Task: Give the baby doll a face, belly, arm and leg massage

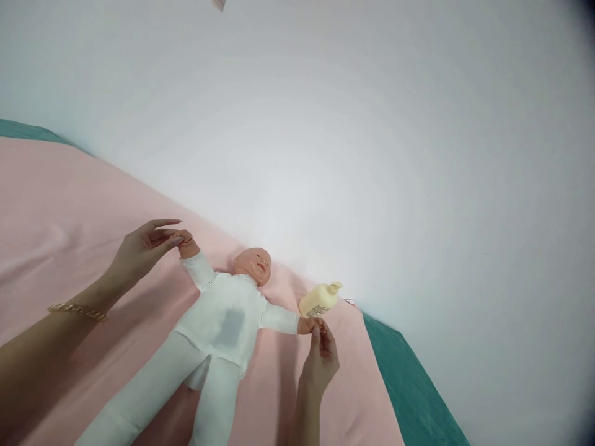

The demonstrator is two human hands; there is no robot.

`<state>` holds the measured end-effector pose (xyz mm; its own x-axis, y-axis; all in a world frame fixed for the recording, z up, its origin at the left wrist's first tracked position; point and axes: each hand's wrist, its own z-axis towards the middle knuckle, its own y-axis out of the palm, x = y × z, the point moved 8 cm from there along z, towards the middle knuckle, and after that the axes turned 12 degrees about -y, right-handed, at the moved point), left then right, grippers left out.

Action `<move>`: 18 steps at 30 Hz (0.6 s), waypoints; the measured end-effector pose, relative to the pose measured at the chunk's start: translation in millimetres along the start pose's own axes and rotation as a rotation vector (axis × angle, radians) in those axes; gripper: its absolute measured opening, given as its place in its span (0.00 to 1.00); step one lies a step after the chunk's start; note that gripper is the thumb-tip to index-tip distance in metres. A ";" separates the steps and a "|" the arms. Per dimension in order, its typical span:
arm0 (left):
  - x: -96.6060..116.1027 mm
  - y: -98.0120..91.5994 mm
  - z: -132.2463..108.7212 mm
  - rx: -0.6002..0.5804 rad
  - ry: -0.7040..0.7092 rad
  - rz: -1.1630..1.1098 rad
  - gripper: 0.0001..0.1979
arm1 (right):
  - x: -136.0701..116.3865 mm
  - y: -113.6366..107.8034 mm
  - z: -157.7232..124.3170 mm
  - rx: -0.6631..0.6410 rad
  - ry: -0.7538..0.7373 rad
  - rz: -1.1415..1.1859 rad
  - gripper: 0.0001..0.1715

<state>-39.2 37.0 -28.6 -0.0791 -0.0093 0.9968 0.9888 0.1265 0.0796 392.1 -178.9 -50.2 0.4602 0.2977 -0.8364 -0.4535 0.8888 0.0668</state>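
A baby doll (218, 328) in a white suit lies on its back on a pink sheet (65, 204), arms spread. My left hand (139, 251) pinches the doll's small hand at the upper left, fingers closed on it. My right hand (320, 353) grips the doll's other hand at the right. A pale yellow pump bottle (320, 299) lies on the sheet just beyond my right hand, apart from the fingers. A gold bracelet (77, 310) sits on my left wrist.
The pink sheet covers a teal mattress (409, 384) whose edge shows at the right and far left. A plain white wall (372, 155) rises directly behind the bed. A small object (218, 5) shows at the top edge.
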 end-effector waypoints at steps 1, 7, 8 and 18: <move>0.8 6.9 4.4 -0.018 0.004 -0.012 0.33 | 0.9 6.9 3.7 -0.016 -0.027 0.007 0.32; -5.7 44.7 37.2 -0.056 -0.019 0.024 0.29 | 13.6 52.4 31.0 -0.130 -0.059 0.083 0.32; -7.0 50.6 42.7 -0.059 -0.022 0.041 0.27 | 17.6 60.0 36.7 -0.143 -0.053 0.101 0.32; -39.8 109.4 83.6 -0.207 -0.025 0.302 0.24 | 67.7 134.5 66.0 -0.370 0.143 0.184 0.33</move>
<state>61.5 134.2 -59.6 0.2197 0.0221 0.9753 0.9725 -0.0836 -0.2172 412.7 -16.2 -62.0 0.2474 0.3653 -0.8974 -0.7732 0.6326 0.0443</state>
